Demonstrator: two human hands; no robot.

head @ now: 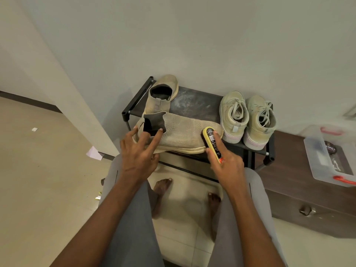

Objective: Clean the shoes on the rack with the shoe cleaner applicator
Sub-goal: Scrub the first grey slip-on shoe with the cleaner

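Observation:
A beige knit slip-on shoe point(183, 132) lies on its side along the front edge of the black shoe rack point(192, 101). My left hand point(138, 157) steadies its heel end: index finger at the dark collar, another finger on the heel, thumb under the sole. My right hand point(225, 162) grips a yellow shoe cleaner applicator point(212, 141), index finger laid along it, its head pressed on the toe area. The matching slip-on point(161, 95) stands at the rack's back left.
A pair of pale lace-up sneakers point(248, 120) stands on the rack's right end. A dark wooden cabinet point(300, 199) to the right carries a clear plastic box point(331, 157) with red clips. My bare feet are under the rack's front. Paper scraps lie on the floor at left.

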